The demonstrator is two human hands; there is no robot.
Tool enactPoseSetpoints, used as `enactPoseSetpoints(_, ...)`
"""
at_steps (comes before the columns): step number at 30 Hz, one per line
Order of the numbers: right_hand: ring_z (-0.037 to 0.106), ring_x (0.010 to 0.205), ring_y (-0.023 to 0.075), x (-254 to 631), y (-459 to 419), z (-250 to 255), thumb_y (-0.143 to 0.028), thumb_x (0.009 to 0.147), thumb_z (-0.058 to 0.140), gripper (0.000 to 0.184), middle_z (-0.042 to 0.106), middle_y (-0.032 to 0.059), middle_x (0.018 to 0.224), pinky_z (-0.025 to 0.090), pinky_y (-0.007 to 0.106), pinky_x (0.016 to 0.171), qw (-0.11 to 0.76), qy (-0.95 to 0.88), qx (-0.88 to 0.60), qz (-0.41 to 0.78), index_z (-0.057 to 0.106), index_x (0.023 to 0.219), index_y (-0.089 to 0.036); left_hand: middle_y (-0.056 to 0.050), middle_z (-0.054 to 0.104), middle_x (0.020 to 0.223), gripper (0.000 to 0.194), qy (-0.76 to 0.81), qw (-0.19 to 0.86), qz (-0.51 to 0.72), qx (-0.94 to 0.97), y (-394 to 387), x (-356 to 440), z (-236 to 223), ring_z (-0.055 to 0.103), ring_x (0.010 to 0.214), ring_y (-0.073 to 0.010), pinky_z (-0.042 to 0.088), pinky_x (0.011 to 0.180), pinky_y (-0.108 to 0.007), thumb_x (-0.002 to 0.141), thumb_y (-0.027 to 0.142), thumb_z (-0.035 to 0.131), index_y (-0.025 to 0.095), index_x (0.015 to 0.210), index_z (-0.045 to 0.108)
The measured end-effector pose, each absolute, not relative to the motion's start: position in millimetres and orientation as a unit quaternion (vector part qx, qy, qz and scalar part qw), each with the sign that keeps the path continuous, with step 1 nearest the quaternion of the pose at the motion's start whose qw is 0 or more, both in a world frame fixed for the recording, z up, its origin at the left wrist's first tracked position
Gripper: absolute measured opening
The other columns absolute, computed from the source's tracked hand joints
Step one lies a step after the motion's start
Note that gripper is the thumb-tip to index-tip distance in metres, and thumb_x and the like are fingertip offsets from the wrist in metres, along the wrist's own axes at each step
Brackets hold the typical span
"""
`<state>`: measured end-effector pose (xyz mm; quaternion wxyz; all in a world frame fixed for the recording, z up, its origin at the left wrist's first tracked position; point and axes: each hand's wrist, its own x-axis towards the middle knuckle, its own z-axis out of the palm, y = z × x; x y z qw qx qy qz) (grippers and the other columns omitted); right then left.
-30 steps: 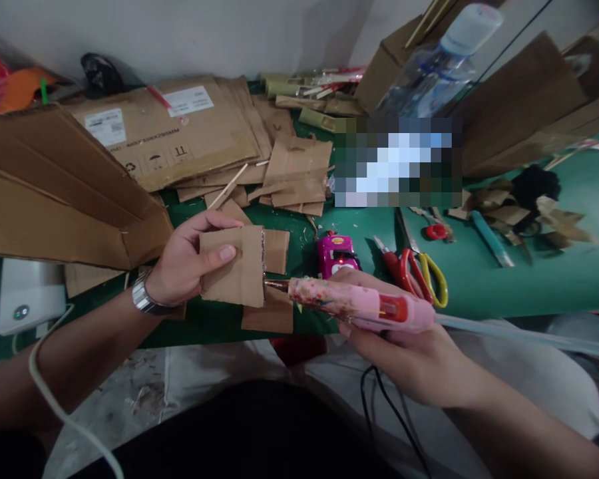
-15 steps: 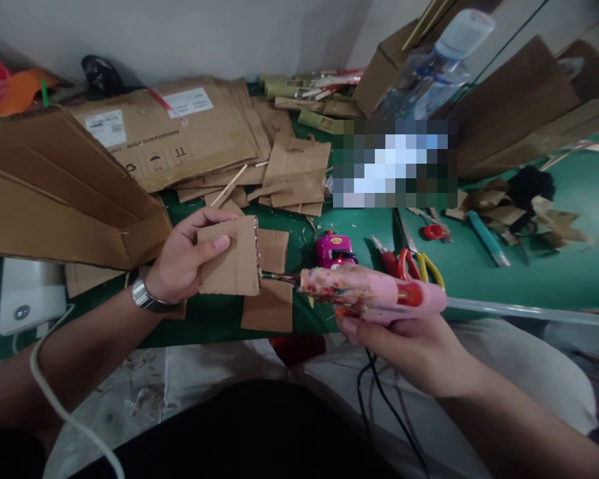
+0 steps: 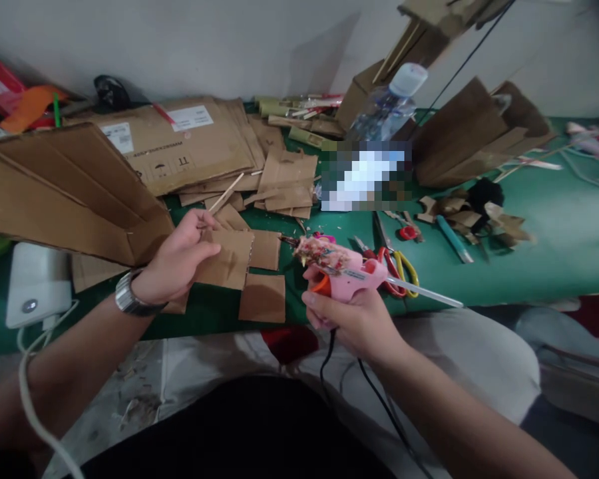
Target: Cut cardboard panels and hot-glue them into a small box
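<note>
My left hand (image 3: 187, 256) grips a square cardboard piece (image 3: 227, 259), thumb on top and fingers curled behind its far edge. Two smaller cardboard squares lie just right of it: one cardboard square (image 3: 264, 250) farther back, and another cardboard square (image 3: 262, 298) nearer me. In my right hand (image 3: 352, 319) is a pink glue gun (image 3: 347, 266), its handle wrapped by my fingers near the orange trigger. The gun's stained nozzle points left, apart from the held piece. A clear glue stick (image 3: 432, 291) sticks out of its back end.
An open cardboard box (image 3: 80, 193) stands at left beside a white power bank (image 3: 37, 286). Flattened cardboard (image 3: 199, 146) and scraps lie behind. Scissors (image 3: 404, 273), a teal cutter (image 3: 454, 239), cardboard offcuts (image 3: 509, 219) and a plastic bottle (image 3: 389, 110) are to the right.
The glue gun has moved away from the cardboard piece's edge and tilted, showing its trigger. The held piece has tipped flatter and lower. The view has shifted to the right.
</note>
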<state>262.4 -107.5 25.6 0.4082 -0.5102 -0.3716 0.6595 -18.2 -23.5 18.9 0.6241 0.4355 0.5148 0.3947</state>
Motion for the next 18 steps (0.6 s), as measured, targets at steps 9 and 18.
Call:
enactPoseSetpoints(9,0.067,0.056,0.0153,240,-126,17,-0.037,0.081,0.083,0.027,0.067,-0.0027,0.074,0.054,0.029,0.052,0.372,-0.373,-0.555,0.643,0.064,0.093,-0.023,-0.001,0.063,0.089,0.042,0.634,0.457,0.311,0.541,-85,-46,4,0.062,0.067,-0.0184,0.050,0.044,-0.024,0.082,0.039,0.082,0.026,0.113,0.058)
enactPoseSetpoints(18,0.067,0.078,0.0174,227,-122,-1,-0.034,0.078,0.083,0.024,0.068,0.0011,0.094,0.068,0.038,0.075,0.399,-0.356,-0.542,0.649,0.067,0.093,-0.023,-0.001,0.065,0.087,0.042,0.629,0.473,0.273,0.553,-88,-42,0,0.062,0.060,-0.0178,0.050,0.038,-0.022,0.079,0.033,0.083,0.027,0.114,0.061)
